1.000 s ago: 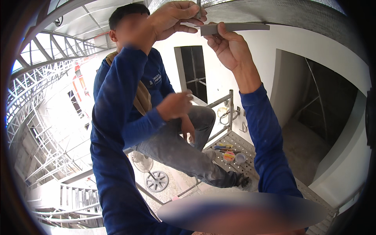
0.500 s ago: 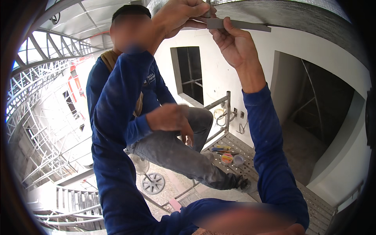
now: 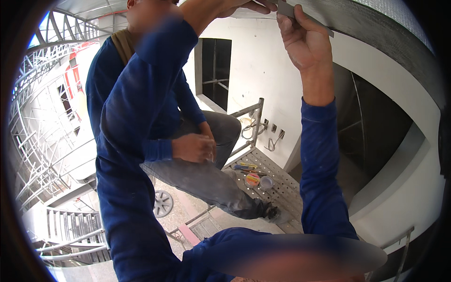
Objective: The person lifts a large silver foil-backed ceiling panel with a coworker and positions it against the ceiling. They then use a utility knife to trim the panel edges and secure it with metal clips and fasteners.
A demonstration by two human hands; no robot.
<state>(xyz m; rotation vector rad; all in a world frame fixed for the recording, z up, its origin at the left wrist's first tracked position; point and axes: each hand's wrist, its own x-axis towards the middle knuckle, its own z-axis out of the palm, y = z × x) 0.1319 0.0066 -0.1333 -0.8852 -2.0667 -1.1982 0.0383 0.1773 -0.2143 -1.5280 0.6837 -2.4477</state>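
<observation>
both raised arms have climbed closer to the grey metal strip (image 3: 305, 19) overhead since the earlier frame. left hand (image 3: 239, 5) pinches the strip's left end; right hand (image 3: 303, 40) grips it from beneath, fingers closed. co-worker (image 3: 188, 145) sits below the strip.

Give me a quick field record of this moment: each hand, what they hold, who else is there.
left hand: raised overhead, fingers on the strip
right hand: raised, gripping the flat grey metal strip
strip position: against the dark curved ceiling edge
co-worker: blue sleeves, grey trousers, seated on the perforated metal scaffold platform
on platform: small tools, round containers
</observation>
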